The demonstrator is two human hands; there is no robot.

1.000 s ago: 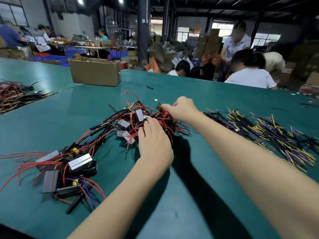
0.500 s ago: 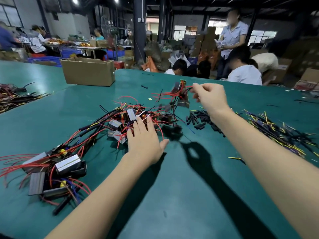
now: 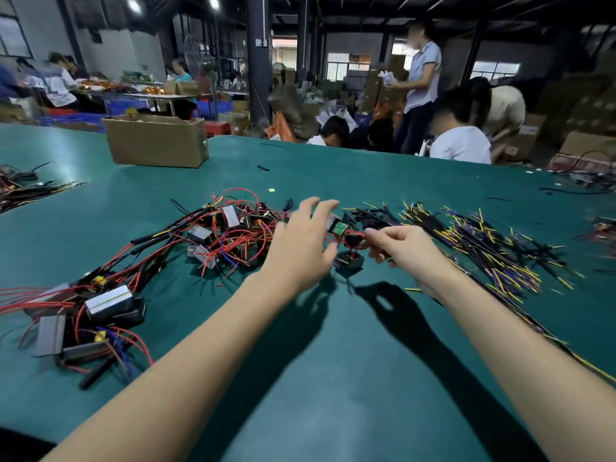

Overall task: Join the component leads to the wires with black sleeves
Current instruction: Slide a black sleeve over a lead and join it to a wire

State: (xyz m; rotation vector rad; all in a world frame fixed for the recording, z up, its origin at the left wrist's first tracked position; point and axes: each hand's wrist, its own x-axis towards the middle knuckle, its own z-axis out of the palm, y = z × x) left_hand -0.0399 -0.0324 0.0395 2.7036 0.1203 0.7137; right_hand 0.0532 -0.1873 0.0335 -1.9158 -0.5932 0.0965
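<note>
A small black component [image 3: 349, 261] with red leads and a green board hangs just above the green table [image 3: 333, 378], blurred by motion. My right hand [image 3: 400, 246] pinches its red leads from the right. My left hand [image 3: 301, 248] hovers at its left side with fingers spread, close to the component; I cannot tell whether they touch. To the left lies a tangle of components with red leads [image 3: 230, 235]. Loose black sleeves [image 3: 373, 218] lie just behind my hands. Yellow-tipped wires with black sleeves [image 3: 483, 241] fan out on the right.
Grey block components with red wires [image 3: 96, 311] are heaped at the near left. A cardboard box [image 3: 156, 141] stands at the back left, more wire bundles [image 3: 23, 191] at the far left edge. Several people sit and stand beyond the table's far edge.
My right hand has lowered and pulled the component out of the tangle toward the middle. My left hand has lifted off the pile and moved right to meet it.
</note>
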